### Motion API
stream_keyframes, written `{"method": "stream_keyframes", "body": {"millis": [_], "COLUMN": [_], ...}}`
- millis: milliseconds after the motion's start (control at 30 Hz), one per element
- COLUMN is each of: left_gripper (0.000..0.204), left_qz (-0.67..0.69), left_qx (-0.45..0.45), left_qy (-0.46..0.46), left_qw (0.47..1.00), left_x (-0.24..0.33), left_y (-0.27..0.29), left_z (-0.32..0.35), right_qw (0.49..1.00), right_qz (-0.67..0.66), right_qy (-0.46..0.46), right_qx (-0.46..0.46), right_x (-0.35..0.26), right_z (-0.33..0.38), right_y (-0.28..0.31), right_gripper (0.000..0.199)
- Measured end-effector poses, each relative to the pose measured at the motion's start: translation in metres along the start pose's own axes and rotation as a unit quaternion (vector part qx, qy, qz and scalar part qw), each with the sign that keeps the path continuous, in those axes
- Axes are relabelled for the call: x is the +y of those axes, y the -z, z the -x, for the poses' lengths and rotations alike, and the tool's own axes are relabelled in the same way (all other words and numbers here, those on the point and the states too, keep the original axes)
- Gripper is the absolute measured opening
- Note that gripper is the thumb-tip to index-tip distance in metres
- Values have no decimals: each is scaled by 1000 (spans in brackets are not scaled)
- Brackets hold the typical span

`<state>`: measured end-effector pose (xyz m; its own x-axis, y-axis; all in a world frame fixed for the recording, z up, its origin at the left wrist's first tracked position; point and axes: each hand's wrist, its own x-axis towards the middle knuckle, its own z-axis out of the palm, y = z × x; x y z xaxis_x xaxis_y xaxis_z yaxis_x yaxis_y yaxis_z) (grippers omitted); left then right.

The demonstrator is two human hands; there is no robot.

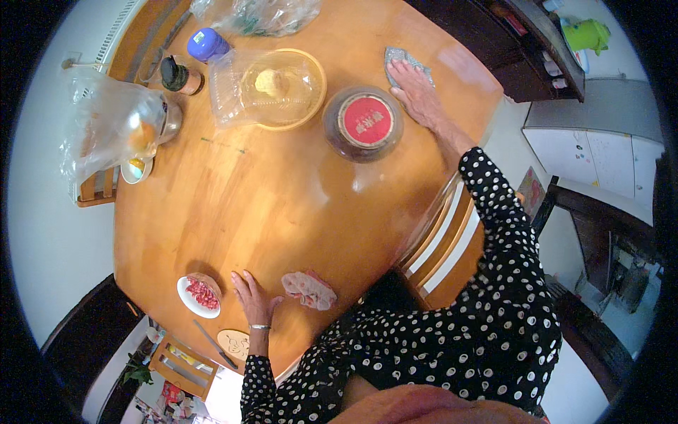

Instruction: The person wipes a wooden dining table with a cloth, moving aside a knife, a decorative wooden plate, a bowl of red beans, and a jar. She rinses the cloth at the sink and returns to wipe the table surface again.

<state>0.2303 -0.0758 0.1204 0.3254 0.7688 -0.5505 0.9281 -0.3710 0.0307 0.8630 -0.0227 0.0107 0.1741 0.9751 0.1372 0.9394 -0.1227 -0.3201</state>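
Note:
My right hand (415,88) reaches out to the far right of the table and presses on a grey cloth (425,69), its fingers over the cloth. Near the front edge my left hand (254,298) lies flat on the wood with fingers apart, holding nothing. Just left of it stands a white bowl (183,291) of red seeds (203,293) that look like pomegranate. On its right lies a pinkish, whitish crumpled piece (309,290), possibly fruit rind. A knife (215,344) and a round patterned wooden board (234,343) lie nearer the edge.
A round jar with a red lid (366,120) stands close to my right forearm. Farther back are a yellow-rimmed bowl (322,92), a clear plastic box (229,88), a blue container (207,45), a dark-capped bottle (182,76) and plastic bags (102,127). A slatted chair (445,247) touches the right side.

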Motion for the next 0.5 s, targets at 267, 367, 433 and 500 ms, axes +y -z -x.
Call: {"method": "stream_keyframes", "body": {"millis": [267,367,433,500], "left_gripper": [126,127,127,127], "left_qz": [-5,4,9,2], "left_qx": [11,4,-2,2], "left_qy": [-14,-7,2,-16], "left_qw": [1000,1000,1000,1000], "left_x": [2,5,5,4], "left_y": [6,8,7,4], "left_z": [-1,0,1,1], "right_qw": [980,973,986,996], "right_qz": [199,220,154,62], "right_qy": [4,38,56,56], "right_qx": [-25,-51,-30,-34], "right_x": [40,25,12,14], "right_z": [-131,-102,-54,-26], "right_y": [1,0,-1,-4], "right_gripper": [53,49,46,47]}}
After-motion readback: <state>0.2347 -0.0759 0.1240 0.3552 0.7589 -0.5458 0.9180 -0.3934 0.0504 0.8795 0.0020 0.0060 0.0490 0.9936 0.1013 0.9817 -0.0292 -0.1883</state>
